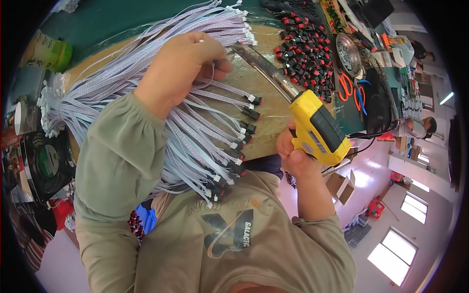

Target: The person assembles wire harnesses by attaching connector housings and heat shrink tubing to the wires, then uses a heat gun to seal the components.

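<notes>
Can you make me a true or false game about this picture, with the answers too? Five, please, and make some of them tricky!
1. The right hand is holding a yellow and black tool. True.

2. The left hand is far from the tool's metal tip. False: its fingertips are right near the tip.

3. The pile of small red and black parts is to the right of the ribbon cables. True.

4. The ribbon cables are bright green. False: they are whitish.

5. A round metal dish sits beside the pile of small parts. True.
</notes>
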